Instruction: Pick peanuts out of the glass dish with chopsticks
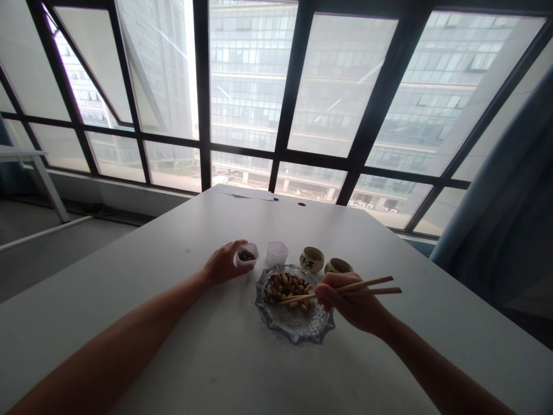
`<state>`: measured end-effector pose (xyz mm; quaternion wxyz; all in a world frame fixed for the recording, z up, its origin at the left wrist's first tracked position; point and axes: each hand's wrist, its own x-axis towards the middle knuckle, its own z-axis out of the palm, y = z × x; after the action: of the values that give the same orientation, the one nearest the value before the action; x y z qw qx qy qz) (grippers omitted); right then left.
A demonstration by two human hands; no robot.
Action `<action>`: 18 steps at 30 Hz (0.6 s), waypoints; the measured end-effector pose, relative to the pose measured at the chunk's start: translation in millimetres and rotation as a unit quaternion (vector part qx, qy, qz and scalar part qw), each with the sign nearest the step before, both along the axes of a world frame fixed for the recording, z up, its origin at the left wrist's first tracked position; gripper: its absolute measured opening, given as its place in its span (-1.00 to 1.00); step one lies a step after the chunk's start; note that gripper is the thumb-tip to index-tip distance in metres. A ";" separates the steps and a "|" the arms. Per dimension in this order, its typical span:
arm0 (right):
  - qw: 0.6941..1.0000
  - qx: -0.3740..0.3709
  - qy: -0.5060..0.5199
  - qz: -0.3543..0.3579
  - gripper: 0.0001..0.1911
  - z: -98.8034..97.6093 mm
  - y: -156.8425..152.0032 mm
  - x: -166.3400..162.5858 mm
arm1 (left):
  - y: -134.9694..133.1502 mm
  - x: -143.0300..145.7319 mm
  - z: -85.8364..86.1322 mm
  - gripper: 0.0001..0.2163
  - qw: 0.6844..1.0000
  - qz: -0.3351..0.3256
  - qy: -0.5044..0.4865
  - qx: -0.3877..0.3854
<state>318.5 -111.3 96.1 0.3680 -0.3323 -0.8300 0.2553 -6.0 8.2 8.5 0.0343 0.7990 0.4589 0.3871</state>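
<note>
My left hand [227, 262] is wrapped round a small white plastic cup [252, 263] with dark bits inside. In my right hand [345, 297] is a pair of wooden chopsticks [371, 286], their tips among the nuts [287, 286] in a scalloped clear glass bowl [298, 334]. The nuts look like peanuts mixed with darker pieces, gathered at the bowl's far side. A second white plastic cup [277, 253] stands just behind the bowl. To its right is a beige ceramic cup [311, 260] with dark characters, and another ceramic cup [339, 266] is partly hidden by my right hand.
Everything stands on a white table [194, 346]. Sheets of paper [246, 192] lie at its far end, near a dark round hole [301, 204]. Large windows rise behind, with a blue curtain [496, 173] at the right and another white table [47, 184] at the left.
</note>
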 end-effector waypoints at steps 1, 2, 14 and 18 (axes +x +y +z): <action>1.000 0.002 -0.003 0.000 -0.61 0.0 0.0 -0.4 | 0.0 -0.1 0.0 -0.39 1.000 0.000 0.000 0.000; 1.000 0.007 -0.008 0.001 -0.61 0.2 -0.3 -0.8 | 0.0 -0.3 0.1 -0.39 1.000 0.000 0.001 0.001; 0.997 0.060 -0.039 0.013 -0.60 1.1 -4.6 -9.1 | -2.6 -0.5 2.8 -0.39 1.000 0.001 0.020 -0.002; 0.998 0.048 -0.034 0.007 -0.60 0.5 -4.6 -10.0 | -2.2 0.0 2.2 -0.39 1.000 0.000 0.013 0.001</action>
<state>308.5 -116.0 96.6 0.3535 -0.3170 -0.8557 0.2058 -6.0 6.1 10.7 0.0277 0.8041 0.4587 0.3772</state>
